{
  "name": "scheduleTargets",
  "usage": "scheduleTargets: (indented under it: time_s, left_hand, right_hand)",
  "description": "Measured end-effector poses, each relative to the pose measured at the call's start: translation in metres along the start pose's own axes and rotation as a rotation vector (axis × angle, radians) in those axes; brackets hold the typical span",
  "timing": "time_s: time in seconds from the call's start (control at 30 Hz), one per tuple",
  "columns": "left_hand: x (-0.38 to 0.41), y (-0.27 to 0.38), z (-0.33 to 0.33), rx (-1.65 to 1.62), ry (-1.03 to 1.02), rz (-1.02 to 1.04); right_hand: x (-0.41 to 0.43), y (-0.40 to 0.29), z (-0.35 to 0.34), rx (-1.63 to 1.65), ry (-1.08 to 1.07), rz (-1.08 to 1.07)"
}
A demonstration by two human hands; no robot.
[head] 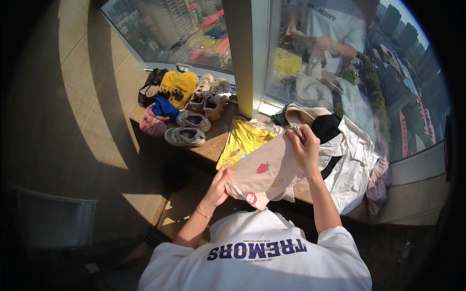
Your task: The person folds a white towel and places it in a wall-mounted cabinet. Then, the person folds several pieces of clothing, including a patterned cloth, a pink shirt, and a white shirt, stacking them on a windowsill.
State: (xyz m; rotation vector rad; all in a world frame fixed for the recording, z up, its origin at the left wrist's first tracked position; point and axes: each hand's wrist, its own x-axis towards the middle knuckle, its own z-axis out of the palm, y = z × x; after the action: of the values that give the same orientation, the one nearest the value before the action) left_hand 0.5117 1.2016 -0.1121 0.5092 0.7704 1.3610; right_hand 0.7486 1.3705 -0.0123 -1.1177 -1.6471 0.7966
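A pale pink fabric garment with strawberry and lemon prints (269,171) is stretched between my two hands above the ledge. My left hand (219,184) grips its left edge, and my right hand (305,147) pinches its upper right edge. Behind the garment, partly covered by it, a yellow printed shirt (242,140) lies on the ledge. Some pale, ruffled fabric (265,126) shows just past the yellow shirt. To the right of my right hand, white clothing (351,160) is heaped with a black cloth piece (326,128).
On the left of the stone ledge (214,143) stand grey sneakers (185,136), yellow fuzzy slippers (178,87), pink striped footwear (153,124) and a blue cloth (165,108). Windows (174,32) rise behind the ledge. A dusty pink cloth (378,185) hangs at the far right.
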Motion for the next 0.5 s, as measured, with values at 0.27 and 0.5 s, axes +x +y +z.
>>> scheduleTargets:
  time_s: [0.27,0.5]
  left_hand:
    - [0.029,-0.052,-0.053,-0.296,0.298,0.037]
    - [0.032,-0.064,-0.075,-0.297,0.464,-0.008]
  right_hand:
    - [0.070,0.061,0.120,-0.329,-0.287,-0.386]
    - [-0.001,0.111,0.128,-0.539,-0.191,-0.226]
